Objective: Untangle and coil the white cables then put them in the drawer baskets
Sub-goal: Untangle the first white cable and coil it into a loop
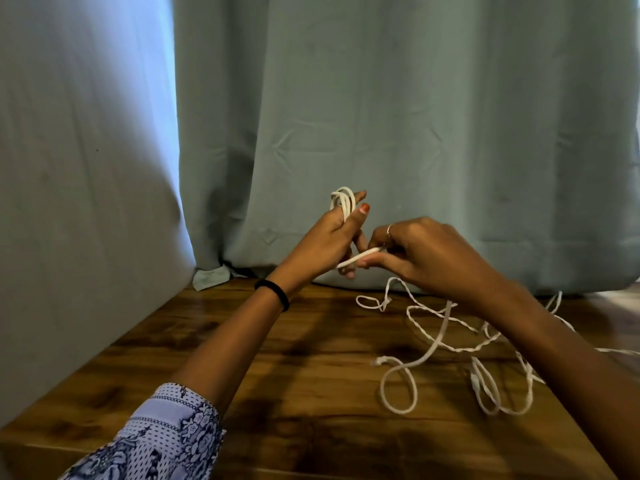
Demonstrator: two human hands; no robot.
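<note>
Holding several loops of white cable (pixel 344 202) wound around its raised fingers, the left hand (pixel 330 239) is curled on the coil above the wooden table (pixel 284 375), in front of a grey-green curtain (pixel 415 116). The right hand (pixel 422 254), a ring on one finger, pinches a straight run of the same cable just beside the left palm. More white cables (pixel 450 341) lie tangled in loose loops on the table beneath the right forearm; a black band (pixel 273 292) circles the left wrist.
</note>
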